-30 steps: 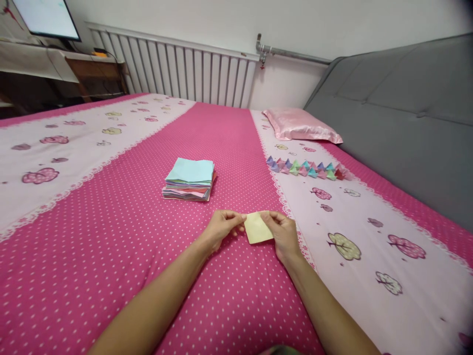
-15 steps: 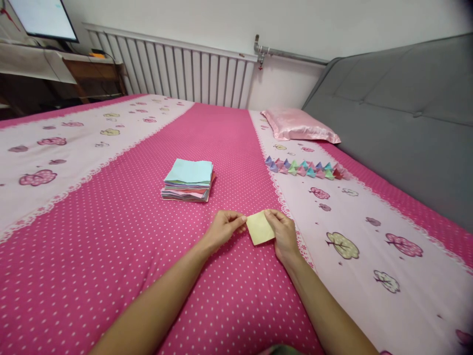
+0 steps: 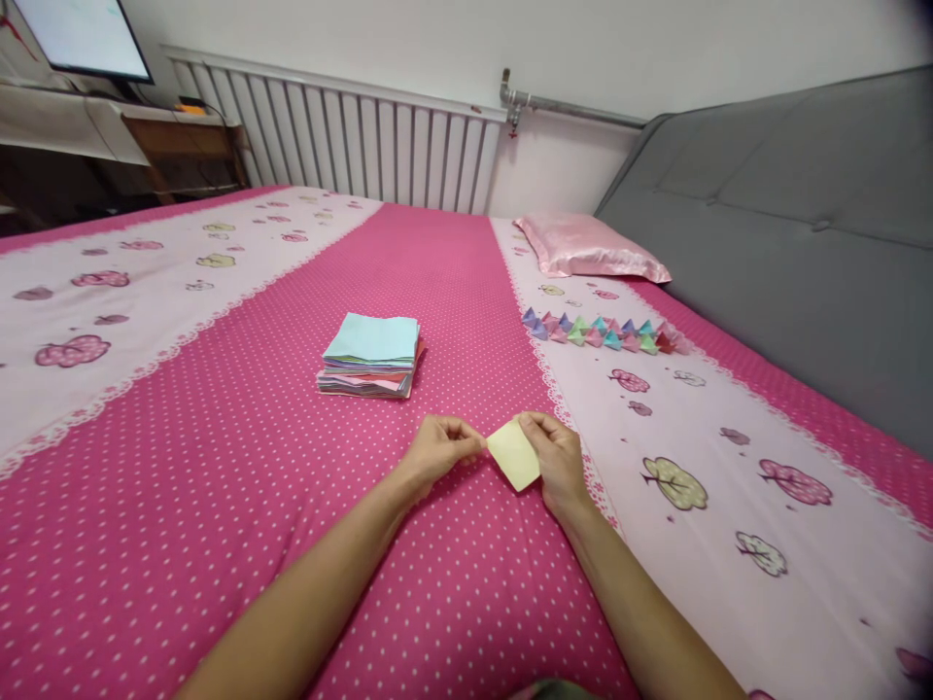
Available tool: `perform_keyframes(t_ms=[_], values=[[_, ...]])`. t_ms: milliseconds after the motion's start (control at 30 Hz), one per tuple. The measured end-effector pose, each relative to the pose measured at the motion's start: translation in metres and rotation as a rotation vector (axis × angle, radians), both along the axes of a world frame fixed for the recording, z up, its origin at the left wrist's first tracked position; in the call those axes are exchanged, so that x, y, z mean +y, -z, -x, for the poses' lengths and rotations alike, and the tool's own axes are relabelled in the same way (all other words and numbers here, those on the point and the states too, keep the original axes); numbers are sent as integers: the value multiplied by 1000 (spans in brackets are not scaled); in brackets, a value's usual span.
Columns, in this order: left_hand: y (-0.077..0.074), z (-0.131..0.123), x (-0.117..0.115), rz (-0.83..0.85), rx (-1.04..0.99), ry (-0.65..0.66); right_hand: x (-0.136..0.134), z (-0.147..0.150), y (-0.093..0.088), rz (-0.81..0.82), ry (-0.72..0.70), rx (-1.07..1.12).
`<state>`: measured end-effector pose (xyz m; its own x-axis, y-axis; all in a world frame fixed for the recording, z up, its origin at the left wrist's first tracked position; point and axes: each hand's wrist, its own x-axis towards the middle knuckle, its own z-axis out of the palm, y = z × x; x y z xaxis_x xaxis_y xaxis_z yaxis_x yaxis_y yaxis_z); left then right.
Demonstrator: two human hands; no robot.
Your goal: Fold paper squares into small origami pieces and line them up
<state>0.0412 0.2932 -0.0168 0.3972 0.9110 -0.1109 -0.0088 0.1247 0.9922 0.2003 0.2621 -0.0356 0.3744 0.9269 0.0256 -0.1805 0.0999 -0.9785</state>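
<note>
A small pale yellow paper square (image 3: pixel 514 454) is held just above the pink dotted bedsheet (image 3: pixel 240 467). My left hand (image 3: pixel 437 449) pinches its left corner with closed fingers. My right hand (image 3: pixel 555 457) grips its right edge, thumb and fingers closed on it. Beyond my hands lies a stack of coloured paper squares (image 3: pixel 371 355), light blue on top. To the right of that stack, a row of several small folded paper pieces (image 3: pixel 604 332) in mixed colours lies on the pale strip of the sheet.
A pink satin pillow (image 3: pixel 587 248) rests near the grey padded headboard (image 3: pixel 787 224) on the right. A white radiator (image 3: pixel 357 136) runs along the far wall. A screen (image 3: pixel 80 37) and a wooden table (image 3: pixel 182 146) stand at far left.
The yellow paper has tilted, its lower corner swinging down and to the right between my hands. My hands have stayed in nearly the same place.
</note>
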Motion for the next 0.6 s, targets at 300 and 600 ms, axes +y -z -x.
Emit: perform_keyframes(t_ms=[300,600], values=[[-2,2,-2,159,-106,173,1,-4,-1,-15,-92,-89],[6,-3,-7,222,-50,301,-4,1,-3,-155,-163,-314]])
